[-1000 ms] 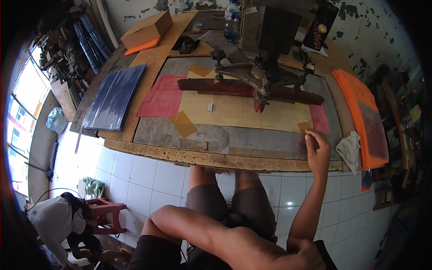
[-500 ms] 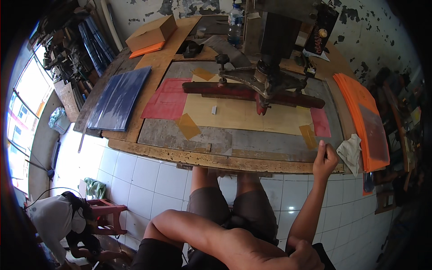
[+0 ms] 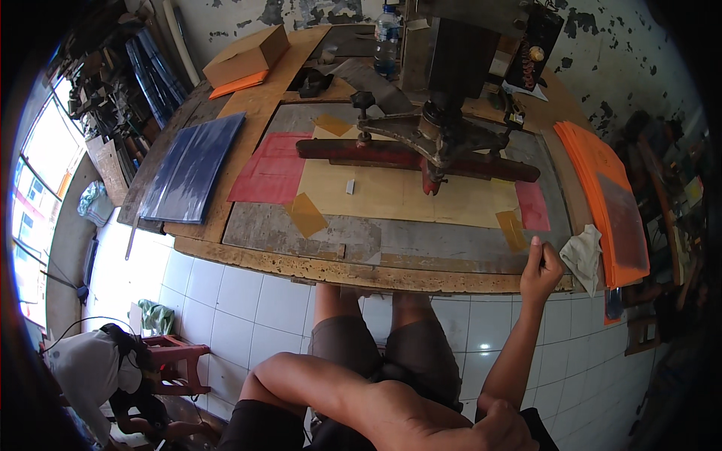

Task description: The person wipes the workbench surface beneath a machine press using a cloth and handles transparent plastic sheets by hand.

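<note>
Across my body lies my left arm, with my left hand [image 3: 502, 427] closed at my right elbow near the lower edge; some of its fingers are hidden. My right forearm rises to the table's front right corner. There my right hand [image 3: 540, 269] is curled into a fist with the thumb up, and nothing shows in it. Beside it lies a crumpled pale cloth [image 3: 582, 259]. Ahead, a press with a dark red crossbar [image 3: 496, 165] stands over a yellow sheet [image 3: 406, 197], which is on a grey plate [image 3: 421, 244] with brown tape [image 3: 512, 230] at its corners.
Orange folders [image 3: 602, 180] are stacked at the right edge. Dark blue clear plastic sheets [image 3: 192, 169] lie on the left, with a cardboard box [image 3: 244, 59] behind. A water bottle [image 3: 386, 45] stands at the back. Another person [image 3: 90, 368] bends near a red stool [image 3: 180, 364] at lower left.
The whole view has shifted slightly, so the table and press appear a little further left. Both hands hold the same pose.
</note>
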### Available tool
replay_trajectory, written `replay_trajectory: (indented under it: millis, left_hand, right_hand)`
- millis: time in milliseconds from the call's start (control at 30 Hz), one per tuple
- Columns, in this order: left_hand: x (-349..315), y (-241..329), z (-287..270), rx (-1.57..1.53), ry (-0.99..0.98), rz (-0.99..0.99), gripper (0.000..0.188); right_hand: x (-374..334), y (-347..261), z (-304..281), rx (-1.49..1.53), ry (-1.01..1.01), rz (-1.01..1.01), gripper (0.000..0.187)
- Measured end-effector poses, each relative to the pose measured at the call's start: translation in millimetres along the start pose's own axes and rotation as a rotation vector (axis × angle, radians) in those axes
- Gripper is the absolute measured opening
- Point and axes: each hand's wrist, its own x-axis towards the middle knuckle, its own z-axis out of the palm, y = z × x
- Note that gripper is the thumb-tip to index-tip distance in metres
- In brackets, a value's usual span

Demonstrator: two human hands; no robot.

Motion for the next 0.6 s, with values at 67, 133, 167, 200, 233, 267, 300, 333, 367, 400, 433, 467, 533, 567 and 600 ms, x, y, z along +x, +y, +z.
replay_trajectory:
  millis: [67,133,167,200,233,267,300,333,367,400,433,467,533,567,600]
  left_hand:
    - [0.0,-3.5,1.1,-0.012,0.012,-0.003,0.04]
    - [0.4,-7.0,-0.5,-0.072,-0.004,0.004,0.04]
    - [-0.1,-7.5,-0.2,-0.092,-0.009,0.008,0.039]
    - [-2.3,-4.3,2.6,-0.065,0.023,-0.005,0.039]
    - [-2.1,-4.6,2.2,-0.052,0.039,-0.011,0.039]
    - [-1.2,-5.8,1.9,-0.037,0.055,-0.017,0.039]
    - [-0.3,-8.6,-2.4,-0.082,0.019,-0.012,0.039]
    - [-0.3,-8.8,-3.6,-0.104,0.001,-0.011,0.039]
    - [-0.3,-9.5,-4.8,-0.126,-0.016,-0.008,0.039]
    - [-1.9,-7.2,-4.0,-0.098,0.002,-0.024,0.039]
    - [-3.3,-6.4,-2.7,-0.085,0.013,-0.033,0.039]
    - [-4.8,-6.0,-1.0,-0.073,0.025,-0.041,0.039]
    - [-6.4,-6.8,1.0,-0.087,0.066,-0.03,0.04]
    - [-6.8,-7.0,1.2,-0.09,0.08,-0.026,0.04]
    - [-7.0,-6.5,0.5,-0.091,0.073,-0.037,0.04]
  right_hand:
    - [0.2,-1.2,0.4,0.005,-0.001,0.003,0.048]
    - [0.4,-1.0,0.5,0.011,-0.001,0.005,0.048]
    - [0.0,0.2,0.5,0.006,0.0,0.01,0.048]
    - [-0.3,0.8,0.4,0.001,0.002,0.014,0.048]
    - [-0.4,0.7,0.5,0.001,0.002,0.012,0.048]
    - [-0.5,0.3,0.6,-0.001,0.002,0.011,0.048]
    - [-0.3,0.1,0.7,-0.004,0.003,0.009,0.048]
    - [-0.7,0.1,1.0,-0.004,0.003,0.008,0.048]
    - [-1.1,0.3,1.5,-0.001,0.008,0.008,0.048]
    - [-1.2,0.1,1.8,0.003,0.012,0.009,0.048]
    - [-1.0,0.0,1.1,0.0,0.014,0.008,0.048]
    - [-0.8,-0.2,0.5,0.003,0.014,0.006,0.048]
    - [-0.5,-0.6,0.1,0.008,0.015,0.003,0.048]
    - [-0.7,-0.8,0.2,0.006,0.014,-0.001,0.048]
    - [-0.5,-0.9,0.6,0.004,0.012,-0.005,0.047]
